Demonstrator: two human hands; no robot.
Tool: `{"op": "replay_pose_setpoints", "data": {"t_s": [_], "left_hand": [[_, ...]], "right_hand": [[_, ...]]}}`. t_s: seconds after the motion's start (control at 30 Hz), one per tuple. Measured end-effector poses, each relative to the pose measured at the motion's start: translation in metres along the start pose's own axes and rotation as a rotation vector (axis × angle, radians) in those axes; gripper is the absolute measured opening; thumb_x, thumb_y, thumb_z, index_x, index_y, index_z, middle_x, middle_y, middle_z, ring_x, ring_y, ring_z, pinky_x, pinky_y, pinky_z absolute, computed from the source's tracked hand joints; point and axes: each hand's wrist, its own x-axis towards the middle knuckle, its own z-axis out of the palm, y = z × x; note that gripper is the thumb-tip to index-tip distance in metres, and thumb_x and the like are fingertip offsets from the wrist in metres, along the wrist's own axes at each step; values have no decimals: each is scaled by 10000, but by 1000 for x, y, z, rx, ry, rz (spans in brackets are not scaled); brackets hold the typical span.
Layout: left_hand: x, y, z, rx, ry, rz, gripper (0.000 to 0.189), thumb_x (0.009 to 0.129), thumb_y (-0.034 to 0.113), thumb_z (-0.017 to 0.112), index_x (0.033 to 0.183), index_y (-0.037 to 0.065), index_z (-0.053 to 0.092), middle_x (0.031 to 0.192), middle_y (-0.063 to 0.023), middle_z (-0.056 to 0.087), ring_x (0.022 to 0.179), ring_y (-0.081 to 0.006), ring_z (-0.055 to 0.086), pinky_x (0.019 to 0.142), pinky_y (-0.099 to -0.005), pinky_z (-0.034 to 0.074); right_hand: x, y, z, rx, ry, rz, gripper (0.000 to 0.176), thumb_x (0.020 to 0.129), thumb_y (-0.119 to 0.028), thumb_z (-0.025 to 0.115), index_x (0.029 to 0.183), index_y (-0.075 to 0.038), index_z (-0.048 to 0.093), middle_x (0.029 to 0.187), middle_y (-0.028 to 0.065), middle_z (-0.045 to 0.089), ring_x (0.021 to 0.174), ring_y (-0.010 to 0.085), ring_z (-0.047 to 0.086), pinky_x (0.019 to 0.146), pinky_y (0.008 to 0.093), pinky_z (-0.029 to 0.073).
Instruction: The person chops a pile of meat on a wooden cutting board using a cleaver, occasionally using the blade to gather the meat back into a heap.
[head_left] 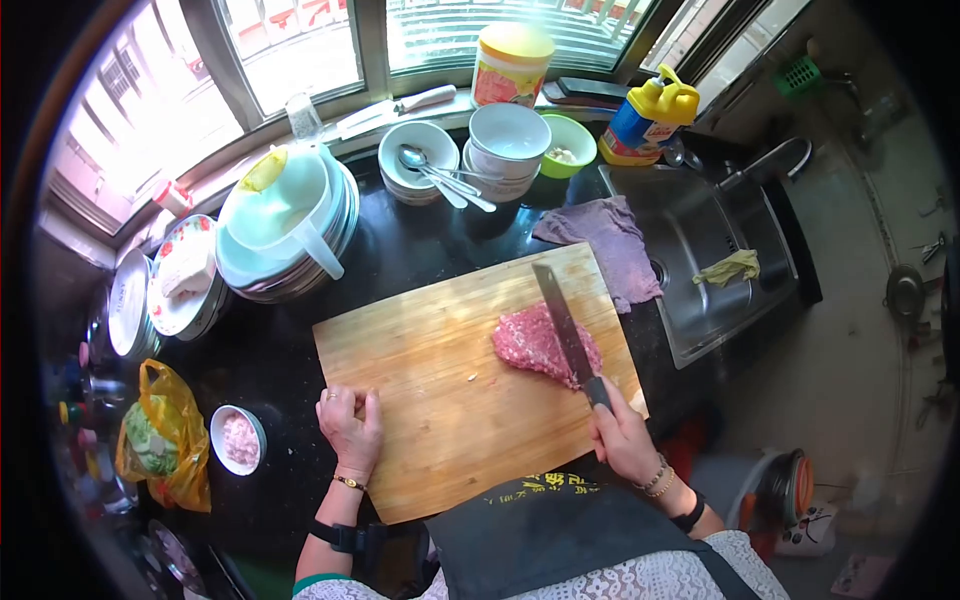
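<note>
A wooden cutting board (pixel 440 400) lies on the dark counter. Minced meat (pixel 527 345) forms a flat pink mound on its right half. My right hand (pixel 622 436) is wrapped round the black handle of a cleaver (pixel 563 322), whose blade lies across the right part of the meat. At the board's left edge rests my left hand (pixel 350 425), its fingers curled in and nothing visible in them. One small pale bit is on the board left of the meat.
A small bowl of pale pink food (pixel 238 440) and a yellow bag with a cabbage (pixel 160 440) stand left. Stacked bowls (pixel 419 160), plates and a colander (pixel 275 215) line the back. To the right are a purple cloth (pixel 605 240) and a sink (pixel 705 300).
</note>
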Motion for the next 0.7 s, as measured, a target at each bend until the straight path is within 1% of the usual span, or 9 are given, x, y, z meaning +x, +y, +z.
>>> {"op": "replay_pose_setpoints", "data": {"t_s": [0.03, 0.13, 0.17, 0.27, 0.4, 0.5, 0.6, 0.63, 0.7], "left_hand": [[2, 1, 1, 5, 5, 3, 195, 749, 118, 677, 663, 78, 506, 670, -60, 485, 669, -244, 481, 644, -367, 355], [1, 1, 3, 1, 0, -3, 189, 749, 119, 678, 668, 80, 511, 670, -58, 486, 672, -242, 485, 642, -365, 356], [2, 1, 2, 2, -1, -1, 187, 748, 118, 677, 669, 81, 512, 669, -57, 486, 672, -242, 486, 642, -365, 356], [2, 0, 2, -18, 1, -9, 183, 747, 116, 676, 672, 81, 513, 669, -56, 485, 674, -240, 487, 640, -365, 357], [2, -1, 2, 4, 11, 18, 182, 736, 112, 685, 675, 83, 516, 669, -55, 489, 666, -236, 486, 639, -361, 358], [2, -1, 2, 10, 3, -1, 183, 734, 113, 685, 675, 80, 516, 670, -57, 491, 667, -238, 488, 640, -362, 358], [2, 0, 0, -15, -5, -1, 187, 733, 114, 685, 672, 79, 513, 670, -58, 491, 669, -239, 488, 641, -362, 359], [2, 0, 1, 1, 3, 5, 189, 736, 117, 687, 670, 79, 514, 668, -57, 493, 669, -238, 489, 642, -360, 361], [3, 0, 1, -5, 7, 3, 188, 737, 121, 689, 670, 80, 518, 667, -56, 493, 668, -237, 490, 643, -359, 363]], "right_hand": [[-8, -17, -2, -5, 20, -21, 465, 957, -118, 437, 1405, -42, 336, 653, 31, 514, 530, 94, 484, 508, 257, 418], [5, 4, 10, -107, 80, -179, 465, 961, -122, 438, 1409, -50, 335, 656, 25, 511, 515, 90, 471, 498, 259, 418], [20, 16, 11, -96, -38, -132, 473, 979, -132, 363, 1439, -68, 273, 652, 1, 469, 472, 52, 439, 445, 205, 390], [7, -10, 2, -10, -13, 43, 463, 957, -109, 430, 1410, -76, 344, 657, 10, 510, 502, 69, 458, 494, 236, 409], [-6, -18, 4, -31, 17, -159, 464, 958, -125, 432, 1411, -74, 344, 649, 6, 508, 496, 69, 464, 488, 240, 411], [24, 31, 10, -224, -15, -218, 474, 949, -111, 429, 1413, -73, 338, 648, 3, 505, 491, 64, 460, 487, 233, 408], [2, -23, 5, -65, -56, 19, 459, 945, -106, 433, 1396, -67, 352, 650, 29, 511, 525, 91, 495, 516, 266, 425], [-4, -32, 3, -100, -69, -26, 455, 948, -112, 430, 1395, -77, 355, 659, 36, 519, 559, 114, 521, 548, 293, 443], [2, -12, 11, -139, -51, -73, 458, 952, -123, 431, 1402, -85, 352, 676, 35, 536, 578, 129, 538, 567, 300, 451]]}}
